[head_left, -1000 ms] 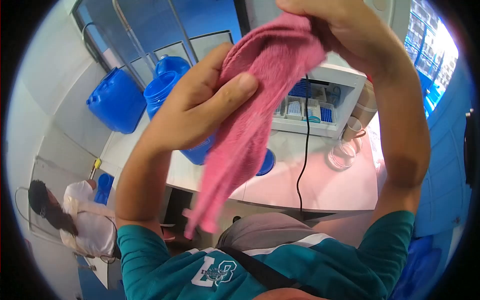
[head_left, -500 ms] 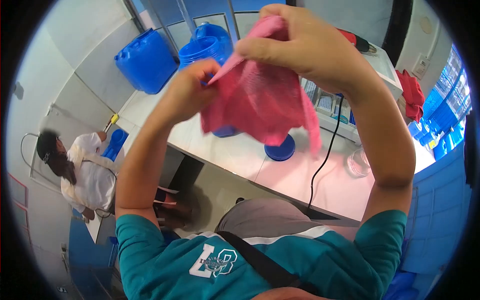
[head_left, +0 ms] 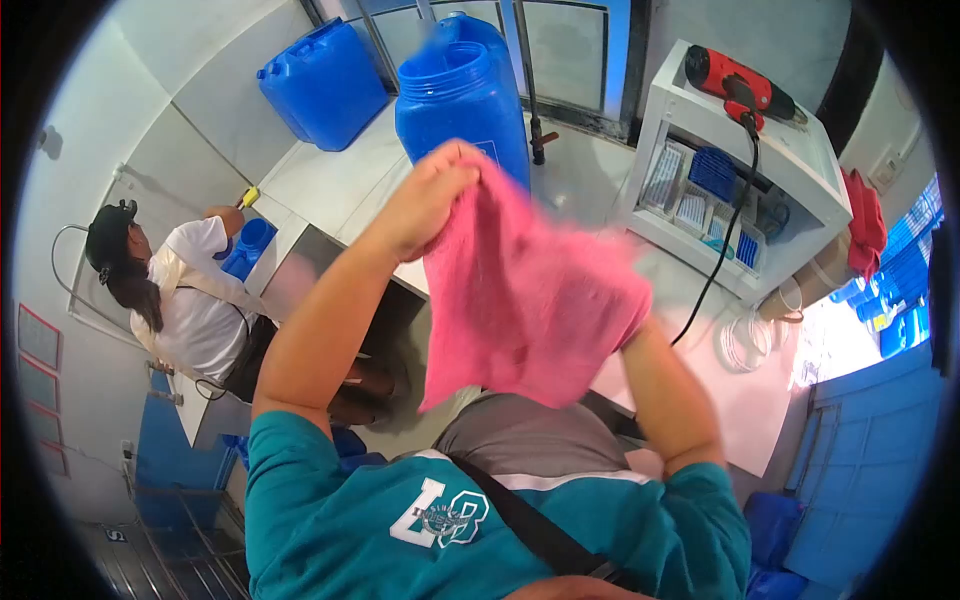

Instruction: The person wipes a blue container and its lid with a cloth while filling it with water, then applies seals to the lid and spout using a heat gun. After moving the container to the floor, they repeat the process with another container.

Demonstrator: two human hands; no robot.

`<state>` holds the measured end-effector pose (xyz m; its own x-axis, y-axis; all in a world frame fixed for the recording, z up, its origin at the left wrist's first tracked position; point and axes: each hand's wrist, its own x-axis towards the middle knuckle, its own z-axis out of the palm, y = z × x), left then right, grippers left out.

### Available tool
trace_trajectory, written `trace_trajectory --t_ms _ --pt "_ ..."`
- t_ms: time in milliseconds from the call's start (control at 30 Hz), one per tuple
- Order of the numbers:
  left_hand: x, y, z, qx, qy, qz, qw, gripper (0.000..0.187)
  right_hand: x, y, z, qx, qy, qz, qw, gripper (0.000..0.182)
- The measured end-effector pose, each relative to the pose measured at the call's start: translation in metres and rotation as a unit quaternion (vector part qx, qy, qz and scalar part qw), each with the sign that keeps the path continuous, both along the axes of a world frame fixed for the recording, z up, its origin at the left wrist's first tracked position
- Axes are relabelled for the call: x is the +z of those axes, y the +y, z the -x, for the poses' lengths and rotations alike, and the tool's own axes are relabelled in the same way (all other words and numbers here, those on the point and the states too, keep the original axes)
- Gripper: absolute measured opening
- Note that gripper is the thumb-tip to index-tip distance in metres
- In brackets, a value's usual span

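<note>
A pink cloth [head_left: 530, 300] hangs spread out in front of me above the counter edge. At its upper left corner, my left hand [head_left: 435, 200] is closed, pinching the fabric between thumb and fingers. My right hand is behind the cloth's right side; only the right wrist [head_left: 648, 350] shows, and its fingers are hidden. Just beyond my left hand stands a blue plastic container [head_left: 462, 115] with an uncapped round mouth. Part of the cloth's upper edge is smeared by motion.
Another blue jerrycan [head_left: 325, 85] stands at the back left. A red heat gun [head_left: 735, 85] lies on a white shelf unit [head_left: 800, 160], its black cord [head_left: 735, 220] trailing down. A coil of clear tape or tubing [head_left: 745, 342] is on the counter. A person [head_left: 200, 270] works at the left.
The cloth has come down and opened out towards me. My right hand has dropped from above the cloth to behind its right side. My view has shifted, showing more of the container and shelf.
</note>
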<state>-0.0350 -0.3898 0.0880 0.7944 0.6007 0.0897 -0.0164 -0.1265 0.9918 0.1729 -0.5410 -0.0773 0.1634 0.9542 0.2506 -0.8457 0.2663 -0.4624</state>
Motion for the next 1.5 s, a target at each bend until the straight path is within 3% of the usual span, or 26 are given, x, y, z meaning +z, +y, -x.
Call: trace_trajectory --t_ms 100,167,200,267,367,400,467,500,533,567,600,700,733,800,833,867,967,1000,1067,1133,1200,1267,1300,1367,1433,1500 --pt "-0.024 0.01 0.016 0.007 0.139 -0.071 0.988 0.017 0.015 0.006 0.034 -0.033 -0.106 0.076 0.991 0.05" --pt "-0.038 0.046 0.033 0.081 0.06 -0.25 0.963 0.02 0.047 0.021 0.031 -0.128 -0.226 0.093 0.961 0.052" --pt "-0.031 0.064 0.036 0.142 -0.006 -0.19 0.972 0.024 0.064 0.029 0.031 -0.19 -0.311 0.095 0.926 0.052" --pt "-0.006 0.096 0.033 0.24 -0.087 -0.173 0.951 0.034 0.097 0.05 0.038 -0.33 -0.516 0.103 0.784 0.054" --pt "0.017 0.148 0.001 0.234 -0.133 -0.197 0.943 0.053 0.135 0.085 0.071 -0.368 -0.765 0.152 0.507 0.058" --pt "0.014 0.168 -0.007 0.231 -0.136 -0.194 0.944 0.053 0.143 0.103 0.084 -0.359 -0.808 0.162 0.439 0.06" --pt "0.006 0.199 -0.025 0.136 -0.168 -0.116 0.969 0.072 0.147 0.128 0.107 -0.393 -0.827 0.156 0.372 0.064" --pt "0.008 0.185 -0.033 0.062 -0.152 0.001 0.986 0.086 0.138 0.136 0.109 -0.469 -0.769 0.117 0.418 0.074" --pt "0.01 0.181 -0.032 0.053 -0.152 0.011 0.987 0.088 0.129 0.144 0.112 -0.537 -0.707 0.066 0.455 0.084" --pt "0.012 0.181 -0.033 0.043 -0.152 0.018 0.987 0.091 0.13 0.151 0.108 -0.54 -0.706 0.071 0.452 0.084" --pt "0.014 0.181 -0.034 0.038 -0.152 0.021 0.987 0.091 0.132 0.157 0.101 -0.516 -0.654 0.101 0.545 0.08" --pt "0.009 0.181 -0.031 0.045 -0.16 0.028 0.986 0.098 0.158 0.18 0.042 -0.382 -0.724 0.146 0.554 0.051" --pt "0.008 0.182 -0.033 0.039 -0.172 0.015 0.984 0.101 0.161 0.2 0.01 -0.358 -0.689 0.155 0.611 0.043" --pt "0.005 0.189 -0.036 0.034 -0.194 -0.011 0.98 0.106 0.153 0.234 -0.025 -0.274 -0.436 0.127 0.848 0.039" --pt "0.006 0.19 -0.038 0.035 -0.198 -0.012 0.98 0.106 0.161 0.248 -0.036 -0.275 -0.439 0.124 0.847 0.039" --pt "0.004 0.19 -0.037 0.045 -0.191 -0.014 0.981 0.107 0.17 0.256 -0.038 -0.165 -0.409 0.17 0.881 0.04" --pt "0.003 0.197 -0.04 0.06 -0.179 -0.036 0.981 0.109 0.167 0.254 -0.029 -0.144 -0.487 0.07 0.859 0.048" --pt "0.001 0.198 -0.039 0.062 -0.172 -0.053 0.982 0.11 0.158 0.244 -0.023 -0.16 -0.374 0.114 0.907 0.05" --pt "-0.001 0.197 -0.037 0.059 -0.175 -0.047 0.982 0.111 0.163 0.215 0.018 -0.246 -0.3 0.12 0.914 0.042" --pt "0.001 0.195 -0.036 0.051 -0.17 -0.054 0.983 0.114 0.161 0.18 0.055 -0.395 -0.536 0.139 0.733 0.044" --pt "0.0 0.196 -0.037 0.058 -0.175 -0.044 0.982 0.112 0.082 0.18 0.057 -0.481 -0.613 0.096 0.62 0.06" --pt "0.0 0.197 -0.039 0.058 -0.177 -0.03 0.982 0.111 0.048 0.176 0.068 -0.504 -0.518 0.011 0.691 0.063" --pt "0.001 0.2 -0.037 0.05 -0.164 -0.038 0.984 0.114 0.077 0.167 0.082 -0.509 -0.697 -0.005 0.505 0.064" --pt "0.005 0.21 -0.031 0.04 -0.153 -0.048 0.986 0.117 0.091 0.184 0.1 -0.48 -0.83 -0.02 0.283 0.065" --pt "0.005 0.222 -0.023 0.013 -0.149 0.035 0.988 0.12 0.108 0.204 0.111 -0.453 -0.854 -0.039 0.253 0.062" --pt "0.018 0.224 -0.014 0.008 -0.141 0.078 0.987 0.122 0.127 0.222 0.117 -0.442 -0.85 -0.047 0.281 0.059"
